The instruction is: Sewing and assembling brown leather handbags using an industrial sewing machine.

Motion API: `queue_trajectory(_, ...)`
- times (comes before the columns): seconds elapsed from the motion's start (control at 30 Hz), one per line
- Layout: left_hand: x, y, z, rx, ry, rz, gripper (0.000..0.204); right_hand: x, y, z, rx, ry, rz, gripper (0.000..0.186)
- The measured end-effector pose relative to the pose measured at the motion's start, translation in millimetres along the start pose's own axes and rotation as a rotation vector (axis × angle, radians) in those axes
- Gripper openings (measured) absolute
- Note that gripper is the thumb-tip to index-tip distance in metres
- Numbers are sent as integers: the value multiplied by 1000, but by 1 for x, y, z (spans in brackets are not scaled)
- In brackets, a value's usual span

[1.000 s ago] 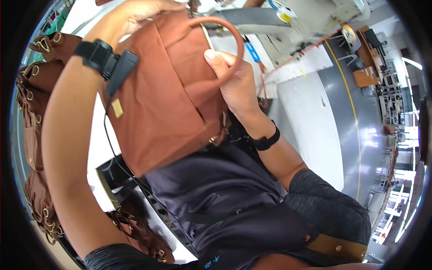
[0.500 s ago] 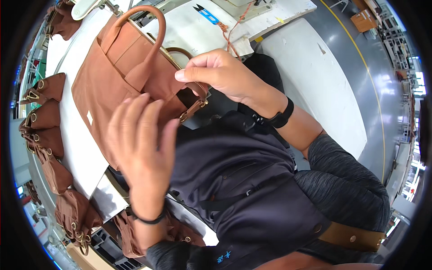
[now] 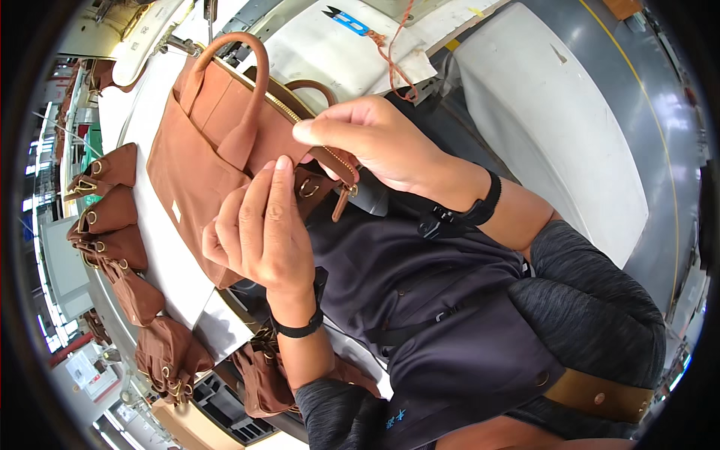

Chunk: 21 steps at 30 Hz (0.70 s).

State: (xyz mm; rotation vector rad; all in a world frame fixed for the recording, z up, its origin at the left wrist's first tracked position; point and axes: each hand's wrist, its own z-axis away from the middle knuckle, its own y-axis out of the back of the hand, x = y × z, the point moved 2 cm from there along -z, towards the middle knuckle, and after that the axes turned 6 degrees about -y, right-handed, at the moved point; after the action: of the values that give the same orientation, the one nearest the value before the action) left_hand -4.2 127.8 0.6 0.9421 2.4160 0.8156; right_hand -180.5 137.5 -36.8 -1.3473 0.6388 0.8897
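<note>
A brown handbag (image 3: 196, 161) lies tilted on the white worktop, with a rounded carrying handle (image 3: 262, 71) standing up and a second handle behind. Along its top edge runs a gold-toothed zipper (image 3: 281, 106), its end hanging loose with a pull tab. My right hand (image 3: 394, 146) pinches the bag's edge beside the zipper, thumb on top and fingers behind. Closed at the bag's near end, my left hand (image 3: 262, 232) has its fingertips on the brown material, and its thumb is hidden. A small ring on a tab (image 3: 309, 186) shows between the hands.
Blue-handled thread snips (image 3: 346, 22) with an orange cord (image 3: 391, 64) lie beyond the bag. Several brown bag pieces with gold rings (image 3: 120, 236) line the left side. More brown pieces (image 3: 262, 379) sit below the table edge. A white curved surface (image 3: 555, 127) stands to the right.
My left hand has come from hovering, fingers spread, to the bag's edge and closed there. My right hand keeps its pinch. The zipper end now hangs more into view, and the whole view has shifted.
</note>
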Motion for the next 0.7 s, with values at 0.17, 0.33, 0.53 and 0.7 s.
queue_trajectory(0.17,-4,4,-1,10,-25,-40,23,-2,-8,-1,-68,3,46,30)
queue_trajectory(0.33,-2,-1,-2,-4,-38,-15,24,0,-4,1,-12,75,61,27)
queue_trajectory(0.53,1,-4,-5,-31,-45,-41,23,-2,2,-4,-42,43,100,32)
queue_trajectory(0.7,4,2,-5,-55,-58,-31,23,11,1,0,-3,171,48,32)
